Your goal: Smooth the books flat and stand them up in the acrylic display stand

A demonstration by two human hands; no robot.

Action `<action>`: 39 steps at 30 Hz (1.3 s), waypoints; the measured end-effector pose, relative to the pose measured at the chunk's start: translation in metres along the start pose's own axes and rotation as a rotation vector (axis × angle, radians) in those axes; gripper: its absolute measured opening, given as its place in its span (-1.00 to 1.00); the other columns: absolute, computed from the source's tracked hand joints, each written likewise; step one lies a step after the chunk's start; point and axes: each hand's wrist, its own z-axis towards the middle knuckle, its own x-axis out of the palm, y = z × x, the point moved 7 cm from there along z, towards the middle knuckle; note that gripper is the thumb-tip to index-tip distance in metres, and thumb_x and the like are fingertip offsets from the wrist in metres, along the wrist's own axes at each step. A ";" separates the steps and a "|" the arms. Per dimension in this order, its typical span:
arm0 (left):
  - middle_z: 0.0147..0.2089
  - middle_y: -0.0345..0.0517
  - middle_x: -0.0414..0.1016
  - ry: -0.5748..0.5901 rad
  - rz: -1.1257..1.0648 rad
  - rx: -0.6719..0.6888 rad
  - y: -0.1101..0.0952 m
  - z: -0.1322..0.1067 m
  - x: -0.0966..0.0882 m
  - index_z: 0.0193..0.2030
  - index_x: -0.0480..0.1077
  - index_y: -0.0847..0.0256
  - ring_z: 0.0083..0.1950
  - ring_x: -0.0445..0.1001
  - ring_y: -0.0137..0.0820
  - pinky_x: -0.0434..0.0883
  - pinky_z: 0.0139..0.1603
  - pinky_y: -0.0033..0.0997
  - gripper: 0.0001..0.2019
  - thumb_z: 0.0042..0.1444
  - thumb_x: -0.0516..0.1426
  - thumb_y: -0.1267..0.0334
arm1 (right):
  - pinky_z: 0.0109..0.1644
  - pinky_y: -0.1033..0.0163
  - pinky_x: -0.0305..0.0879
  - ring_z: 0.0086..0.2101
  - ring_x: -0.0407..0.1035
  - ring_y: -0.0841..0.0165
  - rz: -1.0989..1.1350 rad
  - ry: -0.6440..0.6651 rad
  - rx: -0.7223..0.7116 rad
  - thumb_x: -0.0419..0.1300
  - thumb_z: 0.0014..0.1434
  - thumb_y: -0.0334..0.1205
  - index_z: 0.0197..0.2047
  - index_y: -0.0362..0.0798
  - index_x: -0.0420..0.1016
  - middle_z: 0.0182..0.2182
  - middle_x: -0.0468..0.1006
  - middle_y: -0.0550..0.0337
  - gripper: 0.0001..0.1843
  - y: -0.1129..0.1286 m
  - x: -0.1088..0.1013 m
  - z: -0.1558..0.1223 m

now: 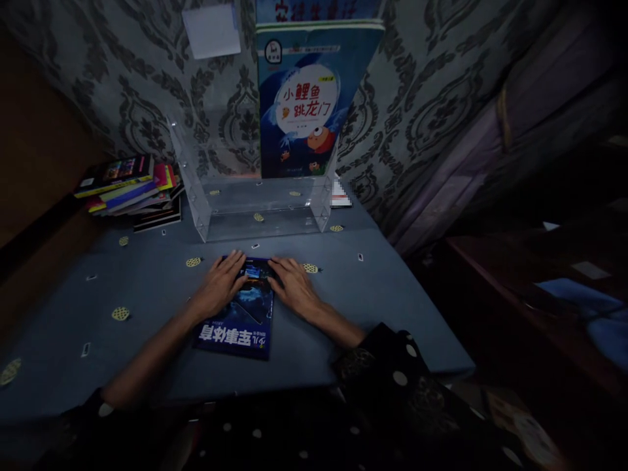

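Observation:
A dark blue book (249, 313) lies flat on the table, its cover lettering upside down from where I look. My left hand (223, 286) rests over the book's far left side, fingers stretched out and thumb on the cover. At the far right corner, my right hand (293, 288) touches the book's edge with its fingers extended and thumb near the cover. Both hands look open, not wrapped around it. Just beyond them stands a clear acrylic rack (260, 226), with a blue picture book (307, 108) upright at its back right.
On the left of the table (161, 281) is an uneven stack of books (130, 186). A white card (212, 31) is on the patterned wall behind. Right of the rack lies a small white item (341, 194), partly pixelated. A purple curtain (456, 157) hangs by the right edge.

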 end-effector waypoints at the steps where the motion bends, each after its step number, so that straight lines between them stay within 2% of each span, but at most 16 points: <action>1: 0.49 0.10 0.06 0.006 0.013 -0.005 0.000 -0.004 0.000 0.46 0.05 0.26 0.52 -0.02 -0.18 0.03 0.47 0.04 -0.43 0.45 -0.20 0.01 | 0.24 -0.08 0.27 0.17 0.29 0.10 -0.015 0.006 0.004 0.09 0.36 -0.23 0.24 -0.14 0.41 0.19 0.46 -0.07 -0.57 0.001 0.000 0.000; 5: 0.52 0.14 -0.02 0.076 0.046 0.045 -0.018 -0.022 0.000 0.49 -0.05 0.29 0.54 -0.09 -0.18 -0.01 0.49 0.04 -0.36 0.43 -0.21 -0.08 | 0.27 -0.07 0.23 0.21 0.26 0.12 -0.057 0.021 0.016 0.06 0.37 -0.23 0.26 -0.13 0.40 0.22 0.44 -0.09 -0.56 0.004 0.000 -0.001; 12: 0.53 0.07 -0.09 0.178 0.026 0.256 -0.078 -0.071 0.001 0.52 -0.19 0.21 0.55 -0.13 -0.21 -0.13 0.52 -0.02 -0.25 0.37 -0.11 -0.19 | 0.28 -0.14 0.21 0.23 0.25 0.07 -0.049 0.032 -0.010 0.02 0.36 -0.26 0.27 -0.18 0.38 0.24 0.41 -0.15 -0.54 0.003 0.005 0.001; 16: 0.53 0.05 -0.05 0.188 0.004 0.259 -0.090 -0.091 -0.001 0.53 -0.22 0.17 0.54 -0.08 -0.17 -0.18 0.51 0.07 -0.20 0.33 -0.07 -0.22 | 0.35 -0.15 0.13 0.31 0.17 0.11 -0.036 0.054 -0.048 -0.01 0.34 -0.33 0.31 -0.20 0.32 0.29 0.35 -0.15 -0.50 0.005 0.009 0.004; 20: 0.51 0.05 0.00 0.161 0.016 0.207 -0.093 -0.098 -0.002 0.51 -0.14 0.16 0.54 -0.09 -0.11 -0.29 0.48 0.24 -0.26 0.35 -0.09 -0.20 | 0.40 -0.25 -0.02 0.36 0.08 0.14 -0.021 0.111 -0.113 0.00 0.35 -0.32 0.33 -0.15 0.30 0.31 0.33 -0.10 -0.49 0.017 0.014 0.004; 24: 0.50 0.04 0.05 0.138 -0.006 0.182 -0.092 -0.104 -0.003 0.51 -0.08 0.13 0.53 -0.08 -0.06 -0.30 0.46 0.33 -0.28 0.34 -0.04 -0.18 | 0.43 -0.26 -0.11 0.37 0.06 0.19 0.031 0.198 -0.296 0.03 0.36 -0.29 0.31 -0.04 0.33 0.30 0.36 0.01 -0.53 0.041 0.016 -0.010; 26: 0.48 -0.02 0.11 0.105 -0.043 0.202 -0.086 -0.110 -0.001 0.50 -0.05 0.03 0.52 -0.01 -0.11 -0.20 0.48 0.25 -0.35 0.36 -0.01 -0.10 | 0.43 -0.24 -0.08 0.35 0.11 0.22 0.061 0.226 -0.360 0.02 0.35 -0.35 0.30 -0.01 0.34 0.29 0.38 0.06 -0.53 0.051 0.012 -0.025; 28: 0.46 -0.09 0.16 0.028 -0.079 0.181 -0.071 -0.113 0.000 0.47 0.02 -0.07 0.48 0.10 -0.20 0.01 0.48 0.11 -0.47 0.40 -0.03 0.03 | 0.42 -0.26 -0.06 0.35 0.11 0.22 0.082 0.218 -0.365 0.03 0.37 -0.31 0.30 0.01 0.35 0.28 0.40 0.07 -0.55 0.059 0.005 -0.042; 30: 0.48 -0.03 0.14 -0.130 -0.089 0.033 -0.045 -0.114 0.000 0.48 -0.01 -0.06 0.45 0.18 -0.19 0.23 0.40 -0.01 -0.47 0.41 -0.05 0.11 | 0.42 -0.28 -0.07 0.36 0.08 0.19 0.092 0.204 -0.326 0.09 0.36 -0.18 0.34 0.01 0.29 0.29 0.38 0.04 -0.50 0.064 -0.001 -0.063; 32: 0.47 0.00 0.16 -0.208 -0.081 -0.097 -0.023 -0.114 0.006 0.51 -0.13 -0.05 0.41 0.26 -0.16 0.37 0.31 -0.08 -0.40 0.39 -0.04 0.17 | 0.41 -0.27 -0.03 0.38 0.02 0.12 0.082 0.218 -0.287 0.18 0.30 0.02 0.39 -0.06 0.20 0.34 0.30 -0.03 -0.32 0.067 -0.001 -0.084; 34: 0.44 0.02 0.21 -0.194 -0.073 -0.131 -0.015 -0.115 0.016 0.52 -0.20 -0.05 0.37 0.31 -0.13 0.43 0.26 -0.09 -0.36 0.37 -0.04 0.20 | 0.40 -0.25 0.03 0.38 0.01 0.05 0.065 0.261 -0.284 0.25 0.23 0.09 0.42 -0.08 0.14 0.37 0.22 -0.08 -0.18 0.066 0.000 -0.101; 36: 0.43 0.06 0.22 -0.130 -0.084 -0.138 -0.016 -0.119 0.030 0.53 -0.17 -0.02 0.33 0.37 -0.10 0.50 0.18 -0.12 -0.36 0.36 -0.06 0.19 | 0.39 -0.24 0.08 0.37 0.05 0.04 0.054 0.318 -0.312 0.29 0.19 0.09 0.42 -0.01 0.16 0.36 0.23 -0.05 -0.17 0.059 -0.004 -0.110; 39: 0.38 0.05 0.31 0.093 -0.159 -0.093 -0.039 -0.124 0.058 0.50 -0.03 -0.04 0.24 0.47 -0.06 0.53 0.14 -0.14 -0.38 0.31 -0.02 0.14 | 0.39 -0.25 0.07 0.35 0.11 0.06 0.013 0.341 -0.261 0.31 0.20 -0.02 0.39 0.13 0.23 0.34 0.29 0.05 -0.27 0.030 -0.027 -0.105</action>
